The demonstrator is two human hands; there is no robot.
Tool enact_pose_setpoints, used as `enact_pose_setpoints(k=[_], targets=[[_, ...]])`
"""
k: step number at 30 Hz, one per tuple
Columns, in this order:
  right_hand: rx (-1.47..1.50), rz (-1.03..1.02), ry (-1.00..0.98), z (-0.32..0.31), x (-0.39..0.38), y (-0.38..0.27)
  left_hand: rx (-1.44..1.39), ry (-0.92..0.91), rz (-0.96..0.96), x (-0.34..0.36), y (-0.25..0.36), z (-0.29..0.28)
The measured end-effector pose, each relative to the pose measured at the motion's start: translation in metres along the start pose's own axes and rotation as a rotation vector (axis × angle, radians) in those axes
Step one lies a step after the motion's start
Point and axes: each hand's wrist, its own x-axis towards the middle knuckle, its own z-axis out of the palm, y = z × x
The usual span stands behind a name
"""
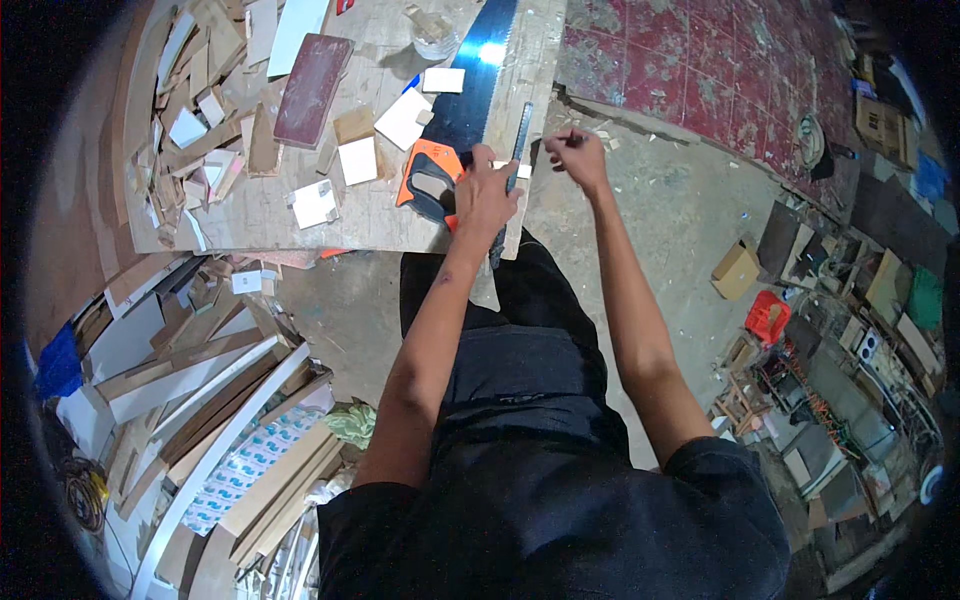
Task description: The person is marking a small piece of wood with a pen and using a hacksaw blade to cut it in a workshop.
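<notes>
My left hand (485,200) is at the table's right edge, its fingers bent over a long narrow dark strip with a metallic upper part (525,130), perhaps a file or ruler. A small white piece (524,170) lies beside those fingers. Off the table edge, my right hand (578,155) is raised with its fingers closed. Something small and dark shows by its fingertips, too small to name. Left of my left hand lies a handsaw with an orange and black handle (430,165); its wide dark blade (470,90) points away from me.
Small white-faced blocks (315,204), a dark red board (313,90) and a clear plastic container (433,38) lie on the table (380,232). Wood scraps (195,110) crowd its left side. Long boards (200,400) are stacked below left. A red basket (768,317) and clutter stand right.
</notes>
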Motion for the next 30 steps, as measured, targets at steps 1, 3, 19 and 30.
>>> enact_pose_setpoints(k=[1,3,19,30], targets=[[-0.002,-0.008,-0.004,-0.004,0.018,-0.01,0.015,0.022,-0.015,-0.001,0.003,0.006],[-0.303,-0.11,-0.021,-0.012,0.05,-0.028,0.028,0.048,-0.026,-0.002,0.006,0.021],[-0.134,0.01,-0.34,-0.029,-0.053,0.005,-0.88,0.191,-0.215,-0.035,0.005,0.037],[0.011,0.252,-0.223,-0.045,-0.164,0.023,-0.421,0.261,-0.108,-0.032,0.016,0.013]])
